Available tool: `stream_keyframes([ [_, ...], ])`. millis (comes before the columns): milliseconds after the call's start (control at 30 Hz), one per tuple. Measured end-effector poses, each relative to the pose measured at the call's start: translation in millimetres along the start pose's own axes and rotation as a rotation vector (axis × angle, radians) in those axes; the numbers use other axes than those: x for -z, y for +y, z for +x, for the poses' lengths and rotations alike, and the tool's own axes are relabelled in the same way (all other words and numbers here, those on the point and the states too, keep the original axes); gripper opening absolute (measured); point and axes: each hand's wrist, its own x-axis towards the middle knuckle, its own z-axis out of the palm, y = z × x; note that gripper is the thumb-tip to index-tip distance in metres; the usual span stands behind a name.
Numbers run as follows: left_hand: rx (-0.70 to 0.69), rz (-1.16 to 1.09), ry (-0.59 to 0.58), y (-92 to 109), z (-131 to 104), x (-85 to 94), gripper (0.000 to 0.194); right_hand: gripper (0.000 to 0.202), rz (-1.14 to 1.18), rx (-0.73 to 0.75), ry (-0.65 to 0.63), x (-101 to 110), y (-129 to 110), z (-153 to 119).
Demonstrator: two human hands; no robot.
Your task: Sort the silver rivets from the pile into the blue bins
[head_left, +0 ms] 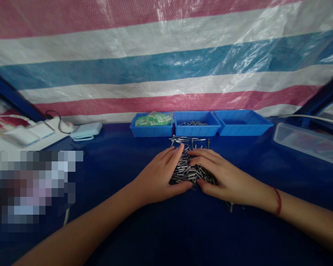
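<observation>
A pile of silver metal pieces that look like blind rivets (186, 170), slim pins with thicker ends, lies on the dark blue table. My left hand (162, 175) cups the pile's left side, thumb and fingers apart. On the opposite side, my right hand (222, 175) curves over the pile with its fingers spread, touching the rivets and hiding some of them. Neither hand is closed around a piece. A few stray rivets lie just beyond the fingertips, and another is below my right wrist.
Three blue bins stand behind the pile: the left bin (152, 131) has green packets, the middle bin (197, 130) some rivets, the right bin (245, 128) no visible contents. A clear plastic lid or tray (308, 144) lies right. Left are a light-blue case (86, 130) and a power strip (30, 135).
</observation>
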Motion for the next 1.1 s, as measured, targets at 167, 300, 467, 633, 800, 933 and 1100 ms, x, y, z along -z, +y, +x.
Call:
stream_keyframes([
  [167,-0.026,-0.063,0.114,1,3,-5.0,0.060,0.019,0.050,-0.044,0.111,-4,1,10],
  [300,0.038,-0.117,0.188,1,2,-5.0,0.062,0.017,0.159,-0.161,0.276,-9,8,11],
  [467,0.124,-0.251,0.298,-3,0,-1.9,0.060,0.022,0.307,-0.303,0.407,-6,15,3],
  [633,0.239,-0.368,0.331,-6,-1,0.7,0.047,0.040,0.137,0.051,0.203,25,22,-6],
  [800,0.186,-0.397,0.292,-6,-5,3.5,0.053,0.107,0.039,0.094,-0.143,42,33,-13],
  [933,0.173,-0.436,0.264,-7,-8,6.3,0.065,0.113,0.062,0.029,-0.274,34,35,-16],
  [1100,0.237,-0.537,0.261,-13,-5,0.3,0.076,0.110,-0.009,0.002,-0.275,19,33,-14],
])
